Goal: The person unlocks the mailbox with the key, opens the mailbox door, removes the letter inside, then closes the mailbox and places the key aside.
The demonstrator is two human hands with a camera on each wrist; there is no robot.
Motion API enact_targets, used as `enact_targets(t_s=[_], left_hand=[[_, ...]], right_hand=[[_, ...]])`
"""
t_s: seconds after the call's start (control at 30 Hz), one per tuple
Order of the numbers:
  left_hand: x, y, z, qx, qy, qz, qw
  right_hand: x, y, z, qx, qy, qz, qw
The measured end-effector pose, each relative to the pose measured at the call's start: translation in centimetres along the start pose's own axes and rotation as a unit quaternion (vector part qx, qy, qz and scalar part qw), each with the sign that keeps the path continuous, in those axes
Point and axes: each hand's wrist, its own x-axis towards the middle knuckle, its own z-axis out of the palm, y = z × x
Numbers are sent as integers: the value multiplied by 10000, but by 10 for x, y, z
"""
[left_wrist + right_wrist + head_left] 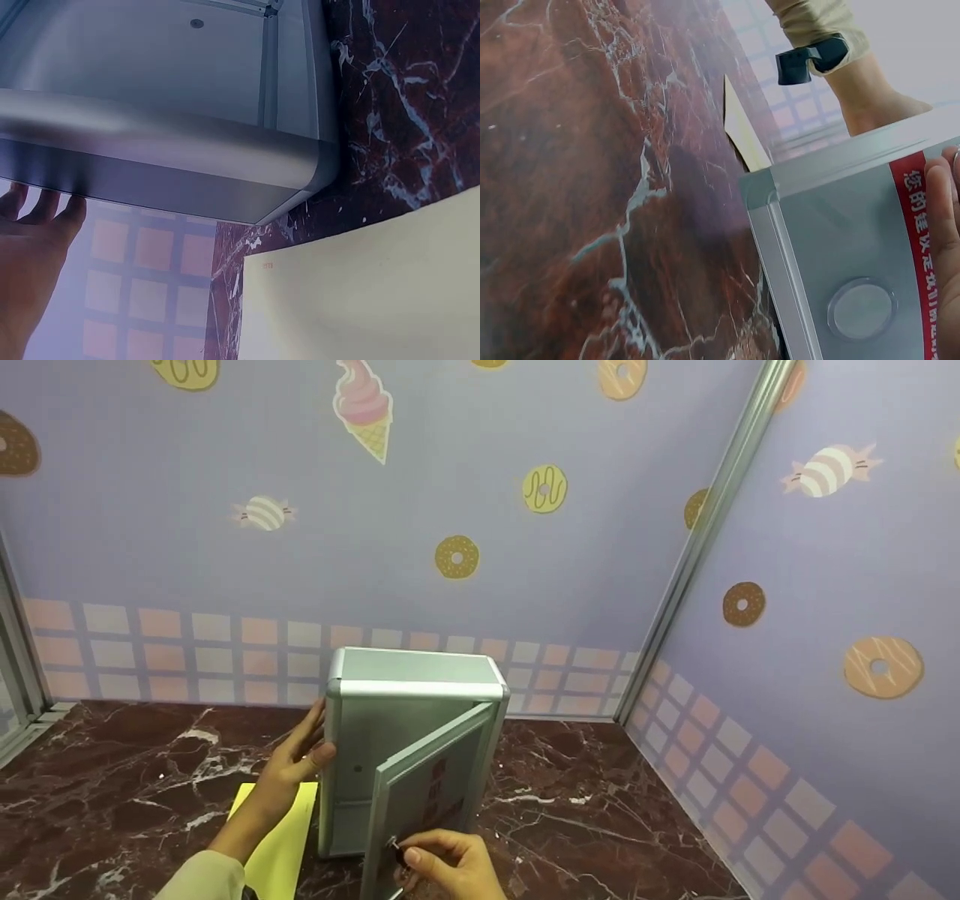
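Observation:
A silver metal box [412, 667] stands upright on the table, its front door [435, 787] swung partly open with the hinge side at the right. My left hand [289, 765] rests against the box's left side; straight fingers touch the side panel [150, 176]. Down at the door's free edge, my right hand [454, 862] pinches a dark-headed key [400, 853] at the lock [391, 842]. Red lettering and a round disc [862, 308] mark the door's outer face. A bare inner back panel with a small dark spot shows inside the box.
A yellow sheet [289, 840] lies on the table left of the box, partly under my left forearm. The dark red marbled tabletop [585, 825] meets patterned walls [600, 547] behind and at the right, joined by a metal corner post [675, 562].

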Motion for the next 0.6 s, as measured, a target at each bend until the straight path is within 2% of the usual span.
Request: enact_targets(t_s=[0.27, 0.6], left_hand=[[-1, 3, 0, 39, -26, 6, 10000], [0, 0, 1, 90, 118, 55, 9999]], right_hand=[[9, 2, 12, 118, 219, 259, 9994], [21, 5, 24, 108, 458, 233, 9986]])
